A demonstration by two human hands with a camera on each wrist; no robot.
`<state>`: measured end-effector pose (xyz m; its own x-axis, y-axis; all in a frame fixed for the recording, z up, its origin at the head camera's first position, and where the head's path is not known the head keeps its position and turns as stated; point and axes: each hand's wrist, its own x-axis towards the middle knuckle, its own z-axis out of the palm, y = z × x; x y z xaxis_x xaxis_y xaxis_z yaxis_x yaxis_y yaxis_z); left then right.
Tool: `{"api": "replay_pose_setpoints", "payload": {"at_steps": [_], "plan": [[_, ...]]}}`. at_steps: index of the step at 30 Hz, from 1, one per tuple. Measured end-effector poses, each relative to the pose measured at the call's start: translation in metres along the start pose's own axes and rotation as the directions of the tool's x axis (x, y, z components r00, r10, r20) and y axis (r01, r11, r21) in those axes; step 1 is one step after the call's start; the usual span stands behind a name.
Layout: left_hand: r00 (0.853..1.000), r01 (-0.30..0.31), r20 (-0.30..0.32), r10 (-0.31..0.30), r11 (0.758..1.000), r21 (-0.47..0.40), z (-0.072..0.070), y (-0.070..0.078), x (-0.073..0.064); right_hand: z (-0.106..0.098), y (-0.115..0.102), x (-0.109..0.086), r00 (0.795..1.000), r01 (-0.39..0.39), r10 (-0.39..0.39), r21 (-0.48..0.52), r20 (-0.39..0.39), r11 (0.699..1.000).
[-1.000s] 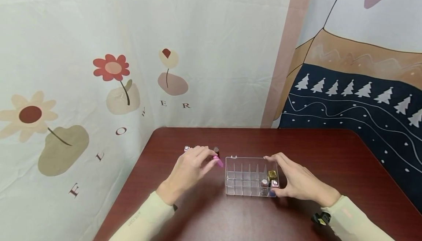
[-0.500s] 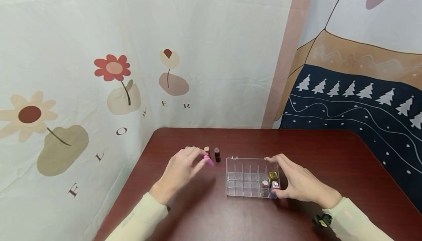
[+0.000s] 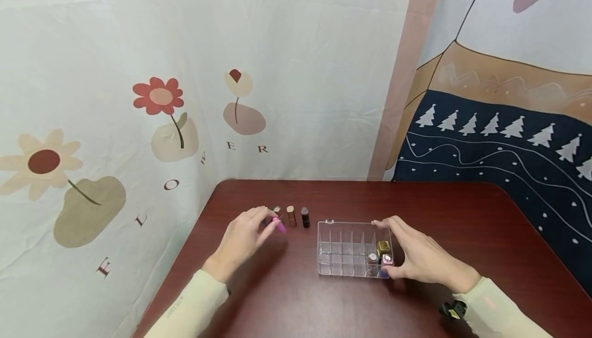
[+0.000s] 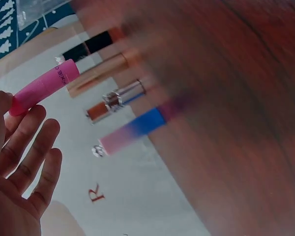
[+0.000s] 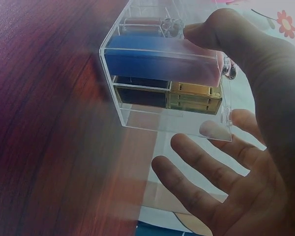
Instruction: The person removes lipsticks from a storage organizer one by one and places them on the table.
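Observation:
My left hand [image 3: 238,241] pinches a bright pink lipstick tube [image 4: 45,87] between thumb and fingertips, raised above the table. Just beyond it stand several lipsticks in a row: a black one [image 3: 305,218], a rose-gold one [image 3: 291,217], a silver and brown one [image 4: 116,101] and a blue-to-pink one [image 4: 132,132]. With thumb in front and a finger at the back, my right hand [image 3: 418,249] holds the right end of a clear divided organizer [image 3: 341,248]. Inside that end are a gold and black lipstick [image 3: 383,248], a blue-pink one [image 5: 152,56] and a silver-capped one [image 3: 372,263].
The dark red wooden table [image 3: 305,307] carries everything. Behind it hangs a pale cloth [image 3: 314,71] printed with flowers, and a navy cloth with white trees [image 3: 490,148] covers the right side.
My left hand has moved left with the pink lipstick tube, away from the organizer, uncovering lipsticks in the row behind it. The right hand stays on the organizer.

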<state>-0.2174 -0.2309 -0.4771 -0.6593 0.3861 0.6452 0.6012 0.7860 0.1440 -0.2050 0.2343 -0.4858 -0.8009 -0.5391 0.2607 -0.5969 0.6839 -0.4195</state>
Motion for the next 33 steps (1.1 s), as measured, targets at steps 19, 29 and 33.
{"api": "replay_pose_setpoints", "payload": {"at_steps": [19,29,33], "plan": [[0.976,0.182,0.112,-0.186,0.982,0.050,0.006,-0.033,-0.016,-0.001,0.000,0.001,0.999,-0.027,0.027,0.009,0.018,1.000],[0.954,0.238,0.172,-0.247,0.968,0.075,0.005,-0.044,-0.023,0.001,0.001,0.001,1.000,-0.013,0.013,-0.003,0.004,1.000],[0.949,0.251,0.175,-0.261,0.965,0.075,0.005,-0.046,-0.024,0.001,0.001,0.001,1.000,-0.007,0.007,-0.007,0.001,1.000]]}}
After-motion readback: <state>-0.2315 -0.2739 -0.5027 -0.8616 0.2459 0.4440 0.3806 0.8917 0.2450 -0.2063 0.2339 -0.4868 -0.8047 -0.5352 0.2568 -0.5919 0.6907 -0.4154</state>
